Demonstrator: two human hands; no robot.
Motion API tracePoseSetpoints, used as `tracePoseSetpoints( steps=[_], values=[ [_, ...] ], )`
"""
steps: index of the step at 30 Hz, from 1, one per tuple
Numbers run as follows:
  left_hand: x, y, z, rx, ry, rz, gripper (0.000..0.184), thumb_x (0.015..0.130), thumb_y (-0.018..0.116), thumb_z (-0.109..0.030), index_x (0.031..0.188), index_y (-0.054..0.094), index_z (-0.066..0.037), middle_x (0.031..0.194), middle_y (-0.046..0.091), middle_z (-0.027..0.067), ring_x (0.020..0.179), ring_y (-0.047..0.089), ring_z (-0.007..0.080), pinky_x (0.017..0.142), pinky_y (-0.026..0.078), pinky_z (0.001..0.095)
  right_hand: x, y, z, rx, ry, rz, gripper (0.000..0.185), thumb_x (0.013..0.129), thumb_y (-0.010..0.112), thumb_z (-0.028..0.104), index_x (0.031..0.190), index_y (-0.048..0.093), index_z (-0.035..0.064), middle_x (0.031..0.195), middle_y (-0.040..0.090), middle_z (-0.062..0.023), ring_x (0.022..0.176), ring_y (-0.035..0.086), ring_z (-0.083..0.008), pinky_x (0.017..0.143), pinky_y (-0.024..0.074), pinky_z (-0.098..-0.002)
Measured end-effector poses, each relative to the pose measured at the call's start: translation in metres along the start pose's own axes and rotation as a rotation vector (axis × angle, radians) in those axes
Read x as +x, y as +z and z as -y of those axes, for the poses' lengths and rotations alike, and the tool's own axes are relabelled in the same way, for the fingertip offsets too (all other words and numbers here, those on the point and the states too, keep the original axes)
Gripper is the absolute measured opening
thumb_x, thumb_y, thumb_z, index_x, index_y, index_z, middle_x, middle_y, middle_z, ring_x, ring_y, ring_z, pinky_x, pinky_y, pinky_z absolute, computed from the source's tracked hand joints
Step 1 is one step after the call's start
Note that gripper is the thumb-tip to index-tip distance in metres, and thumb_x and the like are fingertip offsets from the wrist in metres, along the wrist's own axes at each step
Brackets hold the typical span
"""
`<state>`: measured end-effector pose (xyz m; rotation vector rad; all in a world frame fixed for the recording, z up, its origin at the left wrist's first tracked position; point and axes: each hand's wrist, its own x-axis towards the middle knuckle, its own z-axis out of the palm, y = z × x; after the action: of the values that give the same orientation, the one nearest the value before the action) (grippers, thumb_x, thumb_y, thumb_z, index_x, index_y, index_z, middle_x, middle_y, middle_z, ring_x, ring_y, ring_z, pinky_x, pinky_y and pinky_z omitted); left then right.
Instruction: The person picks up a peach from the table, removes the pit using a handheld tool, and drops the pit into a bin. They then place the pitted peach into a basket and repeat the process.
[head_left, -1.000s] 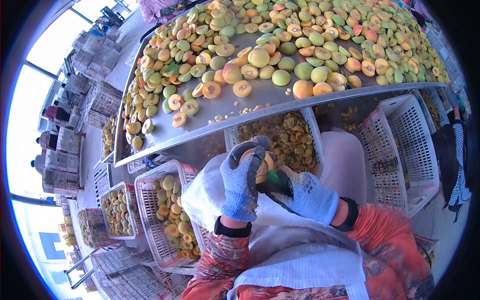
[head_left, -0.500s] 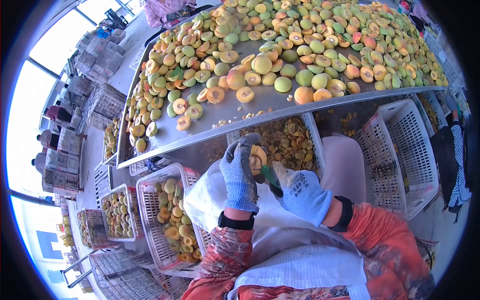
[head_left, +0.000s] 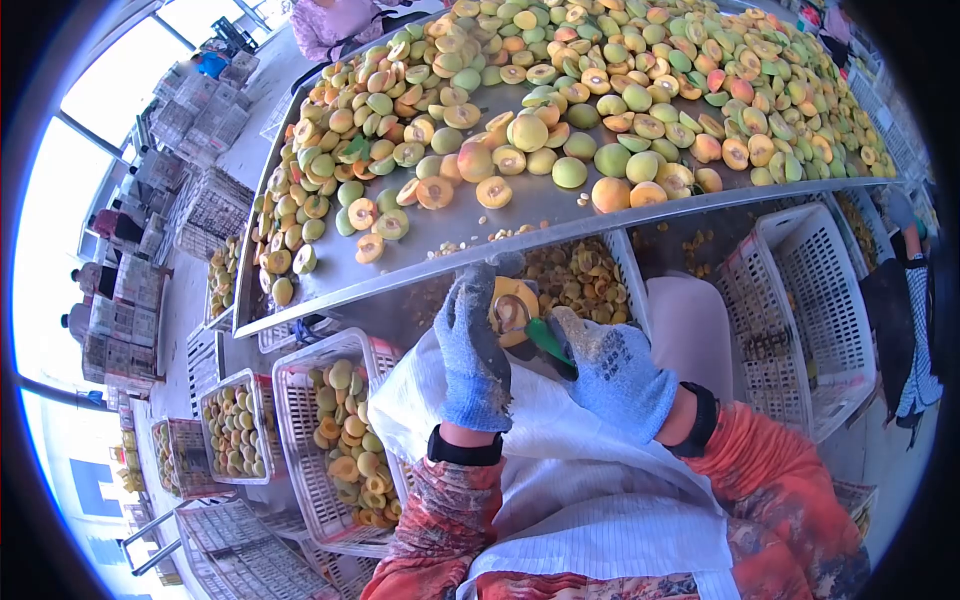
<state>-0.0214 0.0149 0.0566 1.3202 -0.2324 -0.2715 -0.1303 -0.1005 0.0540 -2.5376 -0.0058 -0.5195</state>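
My left hand [head_left: 474, 352], in a blue knitted glove with a dark, soiled palm, grips a peach half [head_left: 514, 302] with its cut face turned to the right. In my right hand [head_left: 622, 372], gloved the same way, is a green-handled pitting tool [head_left: 546, 340]. Its working end meets the cut face around the middle of the fruit, though glove and fruit partly hide it. Both hands are above my white apron [head_left: 600, 520], just off the near edge of the metal table [head_left: 440, 225]. Many peach halves [head_left: 493, 191] lie on that table, several with pits showing.
Below the table edge, a crate [head_left: 632, 275] holds brown scraps. Left of my lap stands a white crate [head_left: 290, 400] of peach halves, with another filled crate [head_left: 240, 425] beyond. A white basket [head_left: 820, 300] is at right. Another person [head_left: 335, 25] sits across the table.
Both hands have shifted slightly, the right one outward and down. The tool's green handle shows more, and the peach half's cut face is turned more toward me.
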Motion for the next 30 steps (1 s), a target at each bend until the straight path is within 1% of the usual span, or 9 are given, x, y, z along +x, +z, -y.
tracePoseSetpoints(
  steps=[7,11,16,19,21,24,26,28,30],
  values=[
    [-0.015,0.001,-0.025,0.008,-0.301,0.073,0.035,0.09,0.046,-0.027,0.109,0.059,0.0,0.092,0.065,0.011,0.072,0.064,0.0168,0.051,0.049,0.0242,-0.002,-0.012,0.003,-0.059,0.015,0.224,0.043,0.076,0.064,0.019,0.112,0.051,-0.0026,0.08,0.063,-0.0177,0.065,0.063,-0.0326,0.055,0.0485,-0.0401],
    [-0.02,0.005,-0.005,0.083,-0.053,-0.002,0.031,0.089,0.048,-0.023,0.106,0.06,0.0,0.09,0.065,0.0114,0.068,0.064,0.0165,0.05,0.049,0.0244,-0.016,0.0,0.012,0.136,0.121,0.279,0.039,0.077,0.062,0.02,0.109,0.052,-0.0011,0.08,0.061,-0.0196,0.065,0.062,-0.0344,0.055,0.0483,-0.0414],
    [-0.024,0.005,-0.021,0.039,-0.267,0.018,0.027,0.087,0.054,-0.017,0.104,0.062,0.002,0.1,0.064,0.0122,0.08,0.064,0.0197,0.066,0.053,0.0279,-0.016,0.005,-0.002,0.056,0.02,0.259,0.038,0.077,0.062,0.019,0.11,0.051,0.0022,0.091,0.059,-0.0223,0.065,0.061,-0.0358,0.057,0.0489,-0.0421],
    [-0.025,0.007,-0.017,-0.015,-0.062,0.002,0.025,0.089,0.056,-0.014,0.104,0.061,0.004,0.099,0.066,0.011,0.088,0.061,0.015,0.076,0.048,0.0258,-0.012,-0.002,0.005,0.352,0.066,0.256,0.039,0.078,0.064,0.017,0.111,0.049,0.0039,0.095,0.059,-0.0164,0.06,0.061,-0.028,0.053,0.0494,-0.0369],
    [-0.027,0.005,-0.015,-0.017,-0.07,-0.009,0.025,0.089,0.056,-0.014,0.105,0.061,0.005,0.099,0.066,0.0107,0.088,0.06,0.0149,0.077,0.048,0.0258,0.0,-0.021,0.01,0.992,0.438,0.607,0.041,0.078,0.068,0.015,0.112,0.048,0.003,0.092,0.059,-0.0089,0.058,0.059,-0.0181,0.049,0.0484,-0.0305],
    [-0.021,0.007,-0.012,0.035,-0.059,0.029,0.026,0.09,0.052,-0.016,0.104,0.062,0.004,0.099,0.065,0.0103,0.088,0.061,0.0163,0.08,0.048,0.0273,0.006,-0.017,-0.003,1.069,0.515,0.651,0.042,0.078,0.07,0.014,0.112,0.049,0.0026,0.092,0.057,-0.0035,0.058,0.055,-0.011,0.045,0.0454,-0.0252],
    [-0.01,0.01,-0.004,-0.026,-0.058,-0.023,0.026,0.09,0.051,-0.016,0.103,0.062,0.004,0.097,0.065,0.0107,0.087,0.062,0.0172,0.077,0.049,0.027,0.004,-0.01,-0.001,0.752,0.392,0.522,0.042,0.078,0.069,0.017,0.111,0.049,0.002,0.09,0.061,-0.0113,0.058,0.06,-0.0192,0.049,0.0483,-0.0312],
    [0.003,0.015,0.008,-0.163,-0.082,-0.063,0.023,0.089,0.054,-0.013,0.1,0.063,0.005,0.094,0.065,0.0106,0.082,0.063,0.0178,0.074,0.05,0.0266,-0.004,0.003,0.001,0.082,0.191,0.081,0.044,0.077,0.068,0.02,0.112,0.049,0.0008,0.085,0.063,-0.0176,0.064,0.063,-0.0295,0.056,0.05,-0.0378],
    [0.008,0.025,0.012,-0.095,-0.074,-0.147,0.021,0.086,0.058,-0.009,0.099,0.063,0.005,0.091,0.066,0.0106,0.078,0.063,0.0173,0.071,0.051,0.0257,-0.006,0.012,0.003,0.055,0.238,0.128,0.048,0.076,0.067,0.023,0.112,0.048,-0.0021,0.08,0.063,-0.02,0.071,0.062,-0.0368,0.062,0.05,-0.042]
  ],
)
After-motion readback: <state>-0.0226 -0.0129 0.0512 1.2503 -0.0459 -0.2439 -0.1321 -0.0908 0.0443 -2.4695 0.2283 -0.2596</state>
